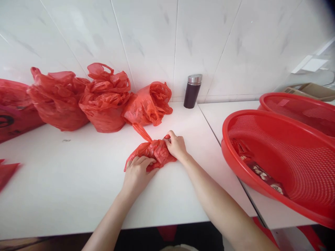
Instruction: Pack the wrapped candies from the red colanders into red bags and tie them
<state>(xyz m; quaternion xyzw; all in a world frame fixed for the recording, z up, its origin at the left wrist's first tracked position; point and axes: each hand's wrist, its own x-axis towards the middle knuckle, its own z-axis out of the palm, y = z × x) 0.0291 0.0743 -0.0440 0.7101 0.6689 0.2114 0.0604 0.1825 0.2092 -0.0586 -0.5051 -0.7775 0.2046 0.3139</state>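
Observation:
A small crumpled red plastic bag lies on the white table, one handle sticking up toward the back left. My left hand rests on the bag's near left side, fingers curled over it and pressing the plastic. At its right end, my right hand pinches a bit of the red plastic between thumb and fingers. What is inside the bag cannot be made out.
Full red bags line the wall, beside a dark bottle with a silver lid. Red perforated baskets stand at right, the nearer holding dark packets. A cardboard box is behind. Red material lies far left.

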